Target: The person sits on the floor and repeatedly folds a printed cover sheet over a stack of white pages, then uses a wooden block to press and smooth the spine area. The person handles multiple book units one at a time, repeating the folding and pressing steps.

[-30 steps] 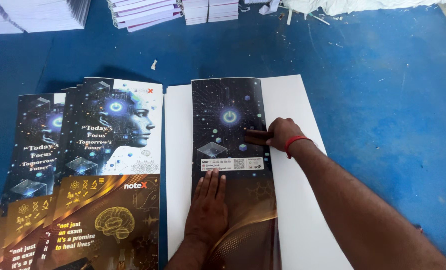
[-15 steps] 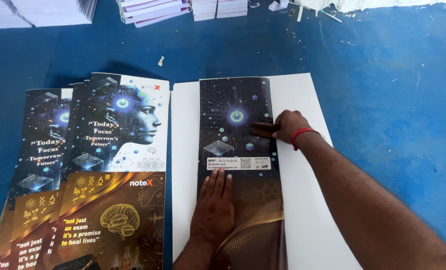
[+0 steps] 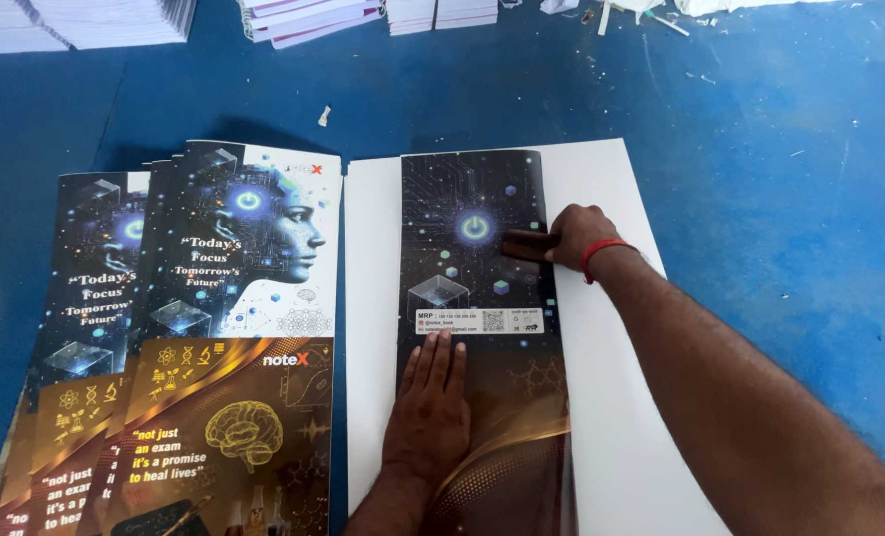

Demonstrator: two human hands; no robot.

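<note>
A long printed cover sheet (image 3: 462,258), dark with a glowing power symbol and a white label strip, lies folded over a white sheet (image 3: 611,397) on the blue floor. My left hand (image 3: 431,417) presses flat on the cover's lower half, fingers together and pointing up toward the label. My right hand (image 3: 562,238), with a red band at the wrist, rests at the cover's right edge, fingers pressing down on the fold near the power symbol. Neither hand holds anything.
A fanned pile of printed covers (image 3: 194,347) with a face picture and a brain drawing lies to the left. Stacks of white paper blocks (image 3: 304,18) line the far edge. Small paper scraps (image 3: 324,115) dot the blue floor (image 3: 780,179).
The view has shifted slightly, so everything sits a little lower in frame. My right hand has slid a little down along the cover's right edge. The left hand stays pressed flat.
</note>
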